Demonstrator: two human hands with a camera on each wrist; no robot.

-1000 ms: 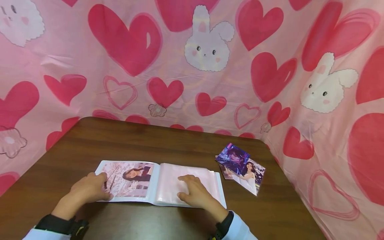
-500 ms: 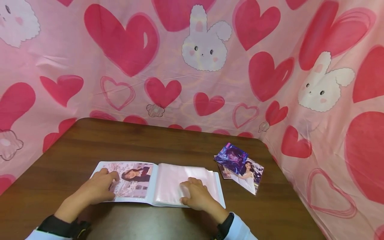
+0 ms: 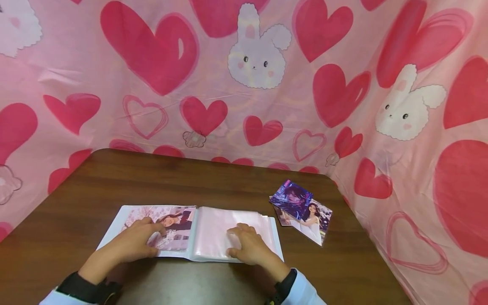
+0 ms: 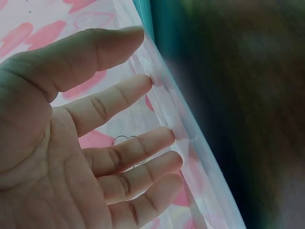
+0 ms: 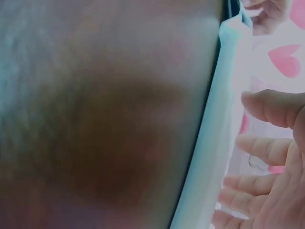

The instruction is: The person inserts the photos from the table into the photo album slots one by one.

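A photo album (image 3: 109, 235) lies open on the table, seen in the head view. Its left page holds a photo (image 3: 177, 233) of a person among pink blossoms. Across that page rests my left hand (image 3: 131, 242), fingers spread and partly covering the photo. In the left wrist view the fingertips (image 4: 167, 136) touch the page. My right hand (image 3: 249, 246) rests on the clear pinkish sleeves (image 3: 213, 231) of the right page. Its fingers (image 5: 250, 181) are extended in the right wrist view, with nothing gripped. Those sleeves show no picture.
Several loose photo cards overlap to the right of the album: a purple one (image 3: 291, 199) on top and one with a white dress (image 3: 313, 222). The brown wooden table (image 3: 171, 176) meets a pink heart-and-bunny cloth (image 3: 213, 72) behind and at the sides.
My left hand has slid rightward over the left page, from its outer edge onto the photo. More of the album's white left margin shows. The right hand stays almost in place.
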